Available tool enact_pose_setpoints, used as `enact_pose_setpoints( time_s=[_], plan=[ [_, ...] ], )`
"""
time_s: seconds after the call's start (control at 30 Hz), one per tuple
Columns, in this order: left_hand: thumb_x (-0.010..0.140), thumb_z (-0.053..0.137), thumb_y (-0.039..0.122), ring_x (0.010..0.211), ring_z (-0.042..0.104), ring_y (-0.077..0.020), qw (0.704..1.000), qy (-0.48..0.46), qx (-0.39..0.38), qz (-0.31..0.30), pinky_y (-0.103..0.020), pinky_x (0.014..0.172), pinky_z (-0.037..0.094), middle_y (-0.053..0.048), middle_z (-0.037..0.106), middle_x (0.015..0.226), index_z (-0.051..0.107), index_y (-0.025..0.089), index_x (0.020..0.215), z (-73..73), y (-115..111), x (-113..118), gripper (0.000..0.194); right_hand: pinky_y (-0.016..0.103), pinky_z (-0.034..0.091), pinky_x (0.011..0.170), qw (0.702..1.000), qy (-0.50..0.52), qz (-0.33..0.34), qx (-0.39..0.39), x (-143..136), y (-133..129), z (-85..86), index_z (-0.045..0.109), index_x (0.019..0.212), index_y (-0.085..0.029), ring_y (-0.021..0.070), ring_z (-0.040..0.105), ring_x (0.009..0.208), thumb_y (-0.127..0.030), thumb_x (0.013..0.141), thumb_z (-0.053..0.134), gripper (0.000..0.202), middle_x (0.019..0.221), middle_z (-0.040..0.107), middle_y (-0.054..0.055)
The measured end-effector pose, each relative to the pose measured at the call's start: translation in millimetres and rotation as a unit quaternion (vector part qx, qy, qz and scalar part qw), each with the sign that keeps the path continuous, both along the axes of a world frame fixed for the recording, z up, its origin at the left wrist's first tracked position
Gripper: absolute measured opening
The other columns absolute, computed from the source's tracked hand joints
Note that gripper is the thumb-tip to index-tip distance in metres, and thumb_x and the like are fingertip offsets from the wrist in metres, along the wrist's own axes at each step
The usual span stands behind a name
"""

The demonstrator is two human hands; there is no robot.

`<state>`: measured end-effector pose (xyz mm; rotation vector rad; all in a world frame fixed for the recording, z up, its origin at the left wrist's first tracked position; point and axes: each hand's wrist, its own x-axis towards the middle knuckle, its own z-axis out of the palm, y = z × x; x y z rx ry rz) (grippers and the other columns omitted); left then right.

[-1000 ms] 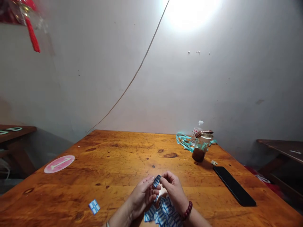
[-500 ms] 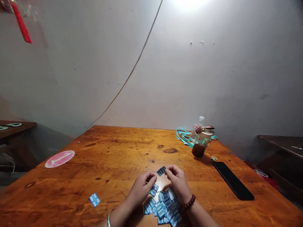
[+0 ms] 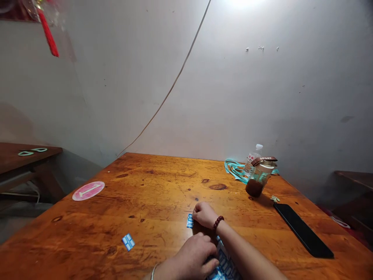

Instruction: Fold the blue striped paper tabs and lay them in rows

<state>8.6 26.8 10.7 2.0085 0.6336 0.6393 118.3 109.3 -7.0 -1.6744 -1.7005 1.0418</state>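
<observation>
A small blue-and-white card [image 3: 189, 221] shows at the fingertips of my right hand [image 3: 205, 215], which is closed on its right edge; the card is at or just above the tabletop. My left hand [image 3: 194, 254] is curled over the pile of similar cards [image 3: 225, 264], its thumb and fingers bent together. What lies between those fingers is hidden. My right forearm covers part of the pile. Off to the left, a single blue-and-white card [image 3: 128, 242] lies flat on the wooden table [image 3: 163, 194].
A black phone [image 3: 303, 229] lies on the right. Behind it stand a tumbler [image 3: 258, 182] with dark liquid and a clear plastic bottle [image 3: 250, 163], beside a coiled turquoise strap [image 3: 233, 169]. A pink oval sign [image 3: 88, 191] rests near the left edge.
My right hand has brought its card down and left, in front of the pile. My left hand has drawn back toward me, onto the pile. The view has swung slightly left.
</observation>
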Motion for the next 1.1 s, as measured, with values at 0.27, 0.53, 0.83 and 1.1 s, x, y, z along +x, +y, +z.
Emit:
enact_pose_setpoints(
  time_s=[0.27, 0.53, 0.83, 1.1],
  plan=[
    [0.072, 0.051, 0.017, 0.073, 0.048, -0.0191, 0.974, 0.094, 0.206, -0.005, -0.029, 0.068, 0.036, -0.003, 0.061, 0.078, 0.061, 0.022, 0.073, 2.9, 1.4, 2.6, 0.012, 0.023, 0.027, 0.052, 0.991, -0.121, -0.015, 0.050, -3.6, -5.5, 1.4, 0.058, 0.059, -0.017, 0.0138, 0.050, 0.061, -0.009, 0.056, 0.051, 0.011, 0.060, 0.058, 0.002],
    [0.073, 0.048, 0.018, 0.066, 0.049, -0.0159, 0.985, 0.087, 0.151, -0.002, -0.025, 0.062, 0.035, -0.002, 0.061, 0.071, 0.062, 0.020, 0.071, 6.2, 2.2, 2.7, 0.015, 0.017, 0.034, 0.046, 0.999, 0.016, -0.006, 0.032, 16.3, -8.0, 8.6, 0.047, 0.090, -0.018, 0.0075, 0.049, 0.046, -0.018, 0.069, 0.049, 0.021, 0.058, 0.053, -0.004],
    [0.077, 0.042, 0.021, 0.064, 0.051, -0.0146, 0.986, 0.084, 0.085, 0.116, -0.023, 0.060, 0.035, -0.002, 0.060, 0.067, 0.060, 0.017, 0.070, 5.6, 17.8, 0.1, 0.020, 0.017, 0.034, 0.050, 0.997, 0.042, 0.059, 0.010, 101.2, -73.3, 16.7, 0.055, 0.077, -0.015, 0.0079, 0.046, 0.055, -0.015, 0.057, 0.061, 0.021, 0.063, 0.050, -0.004],
    [0.073, 0.045, 0.024, 0.072, 0.052, -0.0160, 0.981, 0.148, 0.083, 0.092, -0.023, 0.064, 0.036, -0.002, 0.062, 0.077, 0.062, 0.019, 0.078, 11.6, 18.1, 6.5, 0.018, 0.018, 0.033, 0.057, 0.990, -0.054, 0.116, 0.055, 101.7, -80.2, 12.6, 0.057, 0.083, -0.017, 0.0096, 0.046, 0.066, -0.010, 0.060, 0.058, 0.024, 0.074, 0.052, -0.002]
  ],
)
